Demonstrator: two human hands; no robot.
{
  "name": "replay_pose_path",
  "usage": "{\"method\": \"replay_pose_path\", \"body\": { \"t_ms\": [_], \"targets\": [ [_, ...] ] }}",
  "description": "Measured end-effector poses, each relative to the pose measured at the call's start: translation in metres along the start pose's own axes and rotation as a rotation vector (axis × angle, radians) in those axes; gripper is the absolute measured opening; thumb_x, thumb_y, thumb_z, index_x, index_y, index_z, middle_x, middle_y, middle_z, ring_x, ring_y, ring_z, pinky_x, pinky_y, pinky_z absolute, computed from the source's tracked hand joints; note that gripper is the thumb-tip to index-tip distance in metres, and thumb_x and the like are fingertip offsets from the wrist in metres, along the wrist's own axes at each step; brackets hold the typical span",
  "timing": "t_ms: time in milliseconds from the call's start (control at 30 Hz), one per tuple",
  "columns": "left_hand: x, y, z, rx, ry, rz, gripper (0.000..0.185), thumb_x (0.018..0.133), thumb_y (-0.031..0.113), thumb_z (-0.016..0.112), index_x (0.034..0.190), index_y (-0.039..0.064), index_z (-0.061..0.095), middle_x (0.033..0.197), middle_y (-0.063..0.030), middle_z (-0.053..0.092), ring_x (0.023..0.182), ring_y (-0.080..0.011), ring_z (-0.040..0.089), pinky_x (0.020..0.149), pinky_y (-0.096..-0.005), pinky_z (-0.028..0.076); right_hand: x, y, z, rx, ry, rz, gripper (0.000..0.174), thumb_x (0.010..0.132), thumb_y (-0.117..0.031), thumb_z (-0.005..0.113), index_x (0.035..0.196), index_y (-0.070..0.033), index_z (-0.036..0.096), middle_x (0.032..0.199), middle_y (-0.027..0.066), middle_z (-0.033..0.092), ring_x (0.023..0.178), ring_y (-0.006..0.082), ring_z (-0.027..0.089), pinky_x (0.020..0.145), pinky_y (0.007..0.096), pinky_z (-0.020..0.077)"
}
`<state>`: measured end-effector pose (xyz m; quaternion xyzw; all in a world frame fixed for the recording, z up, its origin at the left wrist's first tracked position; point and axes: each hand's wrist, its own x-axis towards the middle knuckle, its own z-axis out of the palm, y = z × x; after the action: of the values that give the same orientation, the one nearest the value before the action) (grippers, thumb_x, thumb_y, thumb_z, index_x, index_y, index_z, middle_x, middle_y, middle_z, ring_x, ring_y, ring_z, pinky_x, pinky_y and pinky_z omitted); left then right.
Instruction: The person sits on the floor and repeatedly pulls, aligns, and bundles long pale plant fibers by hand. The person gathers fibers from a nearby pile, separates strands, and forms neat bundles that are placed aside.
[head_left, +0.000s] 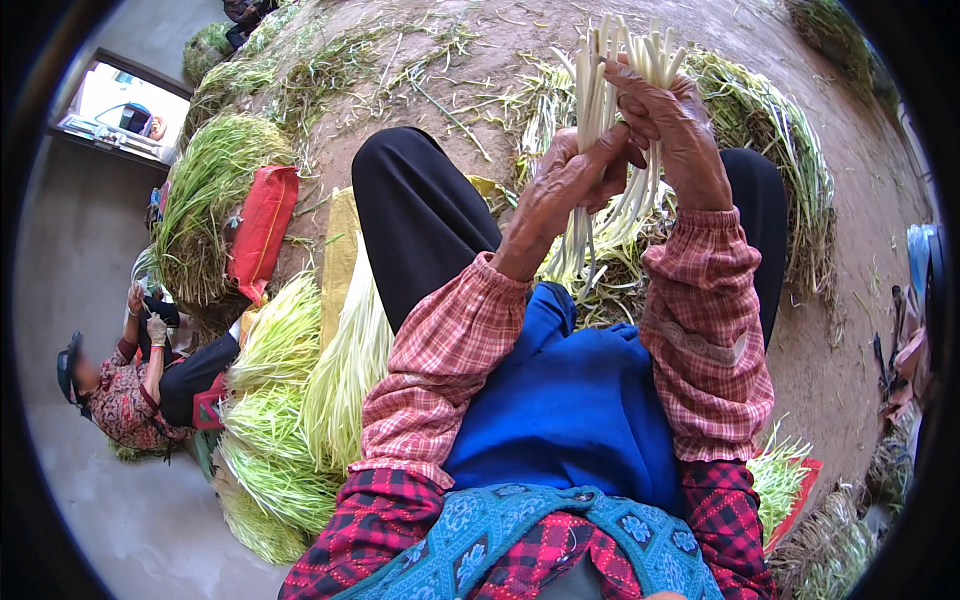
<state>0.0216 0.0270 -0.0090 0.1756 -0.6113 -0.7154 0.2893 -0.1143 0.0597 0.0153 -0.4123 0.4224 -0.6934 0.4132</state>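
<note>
My left hand (564, 174) is closed round an upright bunch of pale stalks (592, 101), leafy vegetable stems with their white ends pointing up. Right beside it, my right hand (679, 124) grips a second bunch of stalks (654, 56), its fingers meeting those of the left. The leafy ends of both bunches hang below the hands. Under them, between my knees, lies a heap of pale leaves and stalks (615, 289), partly hidden by my arms. A blue apron (570, 420) covers my lap.
Trimmed pale bundles (349, 375) lie at my left on a yellow sack (339, 255). A large green heap (217, 202) stands beyond, by a red sack (262, 225). More stalks (787, 172) lie past my right knee. Another person (135, 390) sits at the far left.
</note>
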Motion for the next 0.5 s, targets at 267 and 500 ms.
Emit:
{"method": "replay_pose_path", "body": {
  "t_ms": [267, 500],
  "targets": [
    [0.004, -0.007, -0.002, -0.045, 0.030, -0.009, 0.043, 0.094, 0.040, 0.047, 0.090, -0.001, 0.060, 0.054, 0.0026, 0.043, 0.043, -0.0035, 0.034, 0.041, -0.0200, 0.027, -0.002, 0.000, -0.003, 0.081, -0.040, 0.003, 0.030, 0.090, -0.025, 0.056, 0.103, 0.001, 0.065, 0.058, -0.0090, 0.032, 0.051, 0.0008, 0.028, 0.047, 0.0182, 0.0227],
    [0.007, -0.005, -0.001, -0.082, 0.085, 0.049, 0.045, 0.096, 0.041, 0.043, 0.090, -0.001, 0.059, 0.052, 0.0022, 0.042, 0.041, -0.0030, 0.032, 0.040, -0.0200, 0.027, 0.003, 0.005, -0.003, 0.063, 0.003, -0.076, 0.031, 0.089, -0.026, 0.058, 0.103, 0.001, 0.064, 0.062, -0.0076, 0.040, 0.053, 0.0010, 0.034, 0.047, 0.0175, 0.0287]
  ]
}}
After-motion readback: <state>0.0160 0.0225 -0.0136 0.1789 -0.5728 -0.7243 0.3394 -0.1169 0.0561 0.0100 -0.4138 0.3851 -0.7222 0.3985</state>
